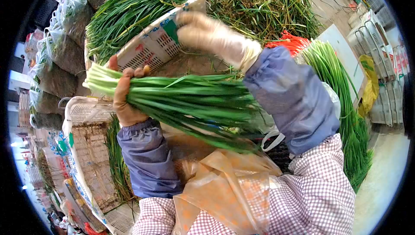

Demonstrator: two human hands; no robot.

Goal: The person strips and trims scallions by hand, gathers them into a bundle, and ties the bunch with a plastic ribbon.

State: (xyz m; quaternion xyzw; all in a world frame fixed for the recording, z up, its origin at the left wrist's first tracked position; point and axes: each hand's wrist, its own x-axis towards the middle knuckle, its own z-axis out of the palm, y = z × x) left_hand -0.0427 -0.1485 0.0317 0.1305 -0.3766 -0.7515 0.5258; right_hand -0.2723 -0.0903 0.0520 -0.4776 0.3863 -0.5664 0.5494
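My left hand (125,101) is wrapped round a thick bundle of green leafy stalks (194,99) near its pale ends, which point left. The bundle lies across in front of my body, its green tips reaching under my right forearm. Above it, my right hand (199,32), in a pale glove, is smeared by motion in front of the white crate (151,47), so its fingers cannot be made out. That crate is heaped with long green leaves (138,8). Another bundle of stalks (341,88) lies to the right of my right sleeve, beside red ties (289,44).
A pile of loose leaves and trimmings (263,4) lies at the top. At the lower left stands a second white crate (71,140) with some leaves inside. Filled plastic bags (56,75) line the left; stacked crates (376,40) and a yellow bag (367,84) are at right.
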